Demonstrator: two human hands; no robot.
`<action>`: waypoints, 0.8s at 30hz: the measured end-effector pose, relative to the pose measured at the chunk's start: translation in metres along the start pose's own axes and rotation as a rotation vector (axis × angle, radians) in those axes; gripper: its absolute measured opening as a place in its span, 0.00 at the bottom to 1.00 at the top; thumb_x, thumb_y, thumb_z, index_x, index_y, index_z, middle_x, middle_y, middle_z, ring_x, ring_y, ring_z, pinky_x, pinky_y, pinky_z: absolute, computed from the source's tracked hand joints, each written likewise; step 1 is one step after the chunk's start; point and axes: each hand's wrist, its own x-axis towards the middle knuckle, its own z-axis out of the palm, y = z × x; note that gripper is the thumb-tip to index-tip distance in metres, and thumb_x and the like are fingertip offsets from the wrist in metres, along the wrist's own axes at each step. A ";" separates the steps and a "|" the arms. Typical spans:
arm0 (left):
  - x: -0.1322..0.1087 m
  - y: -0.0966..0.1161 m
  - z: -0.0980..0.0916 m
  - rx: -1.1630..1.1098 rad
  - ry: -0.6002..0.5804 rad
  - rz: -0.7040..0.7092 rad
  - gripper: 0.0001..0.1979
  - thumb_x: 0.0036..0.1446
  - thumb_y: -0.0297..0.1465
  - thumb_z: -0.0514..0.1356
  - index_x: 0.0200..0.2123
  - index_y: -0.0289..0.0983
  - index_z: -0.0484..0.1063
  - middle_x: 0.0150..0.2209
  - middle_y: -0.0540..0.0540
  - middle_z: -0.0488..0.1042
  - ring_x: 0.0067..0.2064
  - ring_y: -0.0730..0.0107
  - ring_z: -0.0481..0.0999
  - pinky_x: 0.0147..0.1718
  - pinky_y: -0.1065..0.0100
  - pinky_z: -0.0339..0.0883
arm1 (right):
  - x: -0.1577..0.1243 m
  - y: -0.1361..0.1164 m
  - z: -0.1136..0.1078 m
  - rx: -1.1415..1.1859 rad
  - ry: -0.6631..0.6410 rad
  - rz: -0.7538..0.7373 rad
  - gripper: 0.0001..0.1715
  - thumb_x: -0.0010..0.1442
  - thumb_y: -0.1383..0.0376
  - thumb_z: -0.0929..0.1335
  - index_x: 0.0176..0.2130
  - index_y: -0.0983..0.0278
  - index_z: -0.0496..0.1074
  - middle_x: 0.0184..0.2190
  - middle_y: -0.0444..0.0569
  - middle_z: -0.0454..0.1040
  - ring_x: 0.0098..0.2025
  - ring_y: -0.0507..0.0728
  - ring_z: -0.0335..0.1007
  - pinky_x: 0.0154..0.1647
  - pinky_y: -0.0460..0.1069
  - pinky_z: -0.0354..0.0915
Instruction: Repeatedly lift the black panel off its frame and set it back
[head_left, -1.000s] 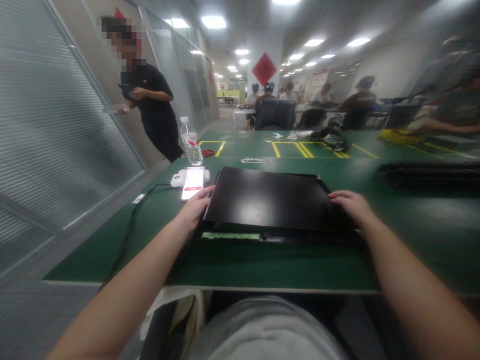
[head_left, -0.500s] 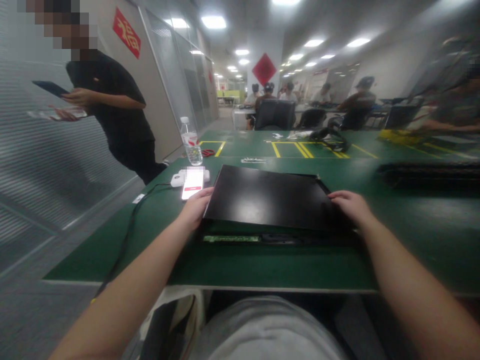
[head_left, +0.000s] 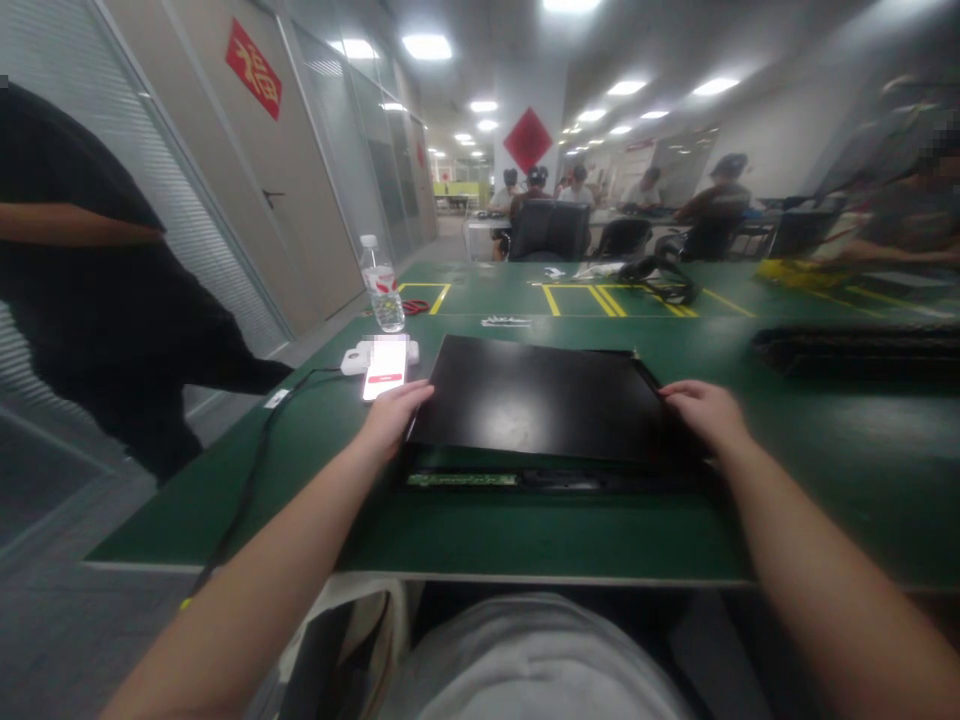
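Note:
A flat, glossy black screen panel (head_left: 532, 395) lies slightly askew over a black frame (head_left: 622, 480), whose near side shows a green circuit board strip (head_left: 461, 480). My left hand (head_left: 394, 415) grips the panel's left edge, thumb and fingers closed on it. At the opposite side, my right hand (head_left: 705, 410) has its fingers pinched on the frame's right edge, close beside the panel; whether it also touches the panel I cannot tell. The panel hides most of the frame's inside.
Near my left hand lie a lit phone (head_left: 385, 370) and a white power strip (head_left: 356, 358) with a black cable. A water bottle (head_left: 382, 290) and red scissors (head_left: 415, 307) stand beyond. A long black part (head_left: 847, 355) lies right on the green table (head_left: 555, 540). A person (head_left: 97, 260) is at left.
The person at left has moved further left and closer. The screen panel has settled slightly lower toward me at its far edge. My hands have barely moved.

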 end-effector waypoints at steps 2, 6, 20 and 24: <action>0.000 -0.001 -0.002 0.032 -0.007 0.029 0.16 0.39 0.27 0.74 0.36 0.34 0.82 0.32 0.43 0.84 0.37 0.58 0.83 0.41 0.61 0.76 | 0.000 0.000 0.000 -0.020 0.005 -0.009 0.14 0.48 0.62 0.68 0.34 0.58 0.83 0.31 0.47 0.81 0.32 0.58 0.72 0.32 0.51 0.62; -0.001 -0.002 -0.003 0.049 -0.080 0.049 0.22 0.35 0.30 0.76 0.39 0.35 0.83 0.36 0.41 0.85 0.40 0.56 0.84 0.44 0.59 0.76 | 0.000 -0.001 0.000 -0.046 -0.005 -0.004 0.15 0.50 0.62 0.68 0.35 0.58 0.83 0.32 0.48 0.81 0.33 0.59 0.73 0.35 0.52 0.64; -0.006 0.002 -0.001 -0.050 -0.201 0.149 0.30 0.36 0.35 0.77 0.46 0.33 0.83 0.41 0.39 0.85 0.47 0.52 0.82 0.51 0.57 0.73 | 0.005 0.000 0.005 0.053 -0.064 0.035 0.20 0.52 0.63 0.70 0.45 0.61 0.80 0.43 0.53 0.81 0.44 0.62 0.77 0.48 0.55 0.69; -0.008 0.003 0.001 -0.043 -0.204 0.192 0.32 0.36 0.37 0.77 0.48 0.34 0.82 0.43 0.39 0.84 0.50 0.49 0.81 0.53 0.55 0.72 | 0.005 -0.001 0.006 0.087 -0.030 0.025 0.12 0.52 0.62 0.71 0.38 0.61 0.81 0.42 0.53 0.82 0.46 0.64 0.77 0.50 0.56 0.69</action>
